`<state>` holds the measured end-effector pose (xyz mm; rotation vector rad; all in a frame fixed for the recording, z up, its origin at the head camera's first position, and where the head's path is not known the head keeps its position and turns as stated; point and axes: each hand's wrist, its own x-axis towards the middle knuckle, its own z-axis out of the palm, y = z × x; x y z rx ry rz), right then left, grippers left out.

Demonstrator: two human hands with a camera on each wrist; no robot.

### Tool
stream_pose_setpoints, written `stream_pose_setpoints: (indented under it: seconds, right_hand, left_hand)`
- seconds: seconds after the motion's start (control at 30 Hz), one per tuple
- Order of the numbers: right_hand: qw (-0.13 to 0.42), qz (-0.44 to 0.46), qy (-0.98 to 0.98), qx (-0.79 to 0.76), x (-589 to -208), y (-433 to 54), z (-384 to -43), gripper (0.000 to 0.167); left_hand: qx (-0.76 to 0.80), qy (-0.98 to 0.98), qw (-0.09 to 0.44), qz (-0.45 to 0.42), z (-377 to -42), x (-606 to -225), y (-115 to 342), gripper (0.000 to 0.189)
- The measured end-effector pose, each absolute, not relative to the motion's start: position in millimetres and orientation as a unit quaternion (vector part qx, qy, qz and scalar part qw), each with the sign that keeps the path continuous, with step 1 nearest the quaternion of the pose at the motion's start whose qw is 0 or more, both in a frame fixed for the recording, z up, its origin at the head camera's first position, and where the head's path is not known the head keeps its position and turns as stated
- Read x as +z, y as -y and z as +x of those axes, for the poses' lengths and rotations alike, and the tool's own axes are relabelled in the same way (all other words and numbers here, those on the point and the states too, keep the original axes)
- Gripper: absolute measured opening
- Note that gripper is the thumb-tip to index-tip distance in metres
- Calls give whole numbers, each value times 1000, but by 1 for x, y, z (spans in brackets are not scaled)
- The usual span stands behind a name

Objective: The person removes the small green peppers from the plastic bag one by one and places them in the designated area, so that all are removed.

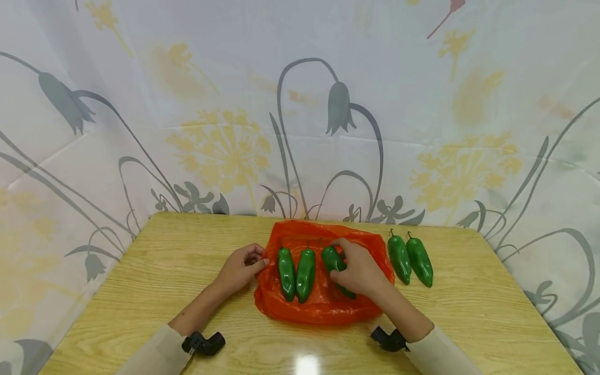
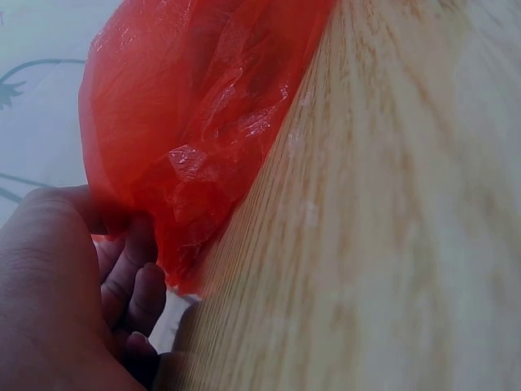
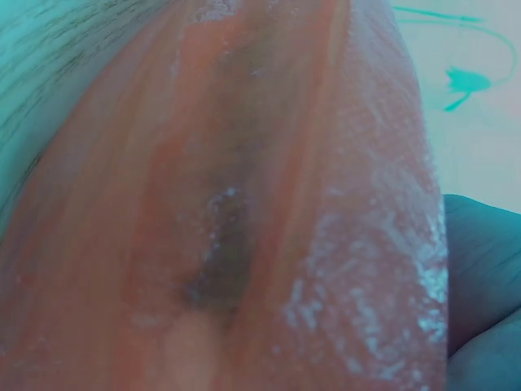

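Note:
A red plastic bag (image 1: 323,313) lies spread with its mouth up on the table. Two green peppers (image 1: 305,276) rest side by side in its left part, stems away from me. My right hand (image 1: 360,270) grips a third pepper (image 1: 330,255) inside the bag, right of those two; the hand covers part of it. At the bag's left edge, my left hand (image 1: 240,268) pinches the plastic between thumb and fingers, also seen in the left wrist view. In the right wrist view, the bag wall (image 3: 366,244) hides most of the right hand (image 3: 487,285).
Two more green peppers (image 1: 420,260) lie on the wooden table (image 1: 469,312) just right of the bag. Behind the table hangs a flower-patterned cloth (image 1: 225,78). A black wrist device (image 1: 203,344) is worn on each forearm.

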<state>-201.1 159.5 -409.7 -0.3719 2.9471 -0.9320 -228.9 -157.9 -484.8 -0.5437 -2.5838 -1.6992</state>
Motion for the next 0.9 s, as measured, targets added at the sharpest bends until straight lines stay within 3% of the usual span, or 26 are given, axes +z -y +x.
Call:
stream_pose_setpoints:
  seconds: [0.53,0.9]
  right_hand:
    - [-21,-137,-942,-306,-409,-163,-191,65]
    - [-74,-157,-930,-324,-408,-164,-180,63]
  left_hand:
    - [-538,827,2,-167,-227,-483,159,15]
    - [-535,827,3,-173,-229,-485,158,14]
